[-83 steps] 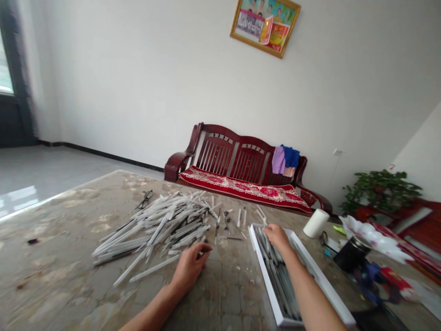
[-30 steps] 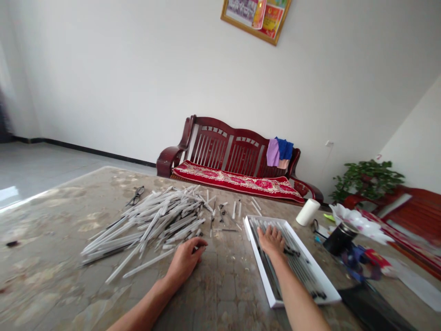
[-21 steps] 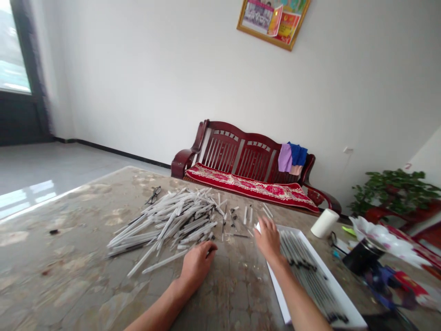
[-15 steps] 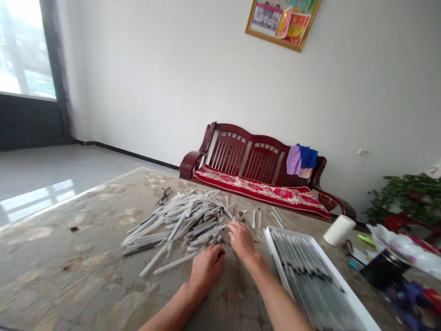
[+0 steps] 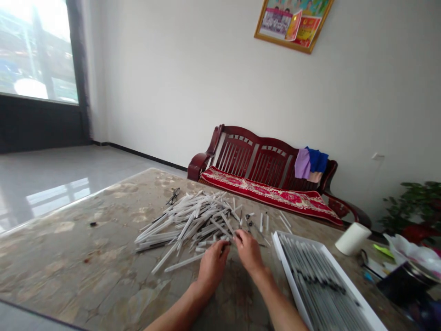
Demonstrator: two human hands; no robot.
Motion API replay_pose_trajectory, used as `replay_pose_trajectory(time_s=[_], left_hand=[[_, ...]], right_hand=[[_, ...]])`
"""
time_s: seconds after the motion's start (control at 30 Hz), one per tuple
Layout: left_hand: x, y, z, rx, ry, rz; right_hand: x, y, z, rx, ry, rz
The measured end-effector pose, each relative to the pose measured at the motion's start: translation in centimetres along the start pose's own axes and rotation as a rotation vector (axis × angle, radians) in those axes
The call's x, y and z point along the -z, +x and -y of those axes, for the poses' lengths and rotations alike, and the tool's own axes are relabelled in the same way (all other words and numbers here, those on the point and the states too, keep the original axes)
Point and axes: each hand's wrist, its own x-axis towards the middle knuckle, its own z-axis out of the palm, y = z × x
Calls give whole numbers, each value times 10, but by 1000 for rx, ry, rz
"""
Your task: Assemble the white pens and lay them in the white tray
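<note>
My left hand (image 5: 212, 265) and my right hand (image 5: 248, 251) are close together at the near edge of a heap of slim white plastic pen barrels (image 5: 193, 225). The left fingers curl around a small dark-tipped piece that is partly hidden. My right fingertips bunch against barrels at the heap's edge, and I cannot tell whether they grip one. To the right stands a white shallow tray (image 5: 291, 280) holding tidy rows of pens (image 5: 320, 287). Several short loose pen pieces (image 5: 261, 222) lie beyond my right hand.
The heap lies on a large mottled stone-patterned tabletop (image 5: 86, 248). Black-framed glasses (image 5: 173, 196) sit beyond it. A white paper roll (image 5: 350, 238) and a black cup (image 5: 403, 285) stand right of the tray. A red wooden bench (image 5: 262, 156) stands behind the table.
My right hand has left the tray and moved left to the heap, next to my left hand. The head view has swung, so everything sits further right in the frame.
</note>
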Motion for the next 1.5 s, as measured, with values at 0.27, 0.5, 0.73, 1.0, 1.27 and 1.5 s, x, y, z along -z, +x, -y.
replay_pose_trajectory(time_s=[0.27, 0.5, 0.73, 1.0, 1.27, 1.5], left_hand=[[1, 1, -2, -81, -308, -161], [6, 2, -6, 23, -350, -141], [5, -9, -12, -184, -33, 240], [3, 0, -7, 118, -589, -67], [10, 10, -8, 371, -1174, -148], [7, 7, -8, 388, -996, -108]], right_hand=[[-11, -49, 21, -37, 531, -69], [-7, -47, 19, -243, 822, 31], [9, -43, 14, -437, 1132, -123], [4, -42, 10, -604, 1233, -325], [-7, -42, 25, -526, 1216, -216], [8, -34, -3, -525, 829, -127]])
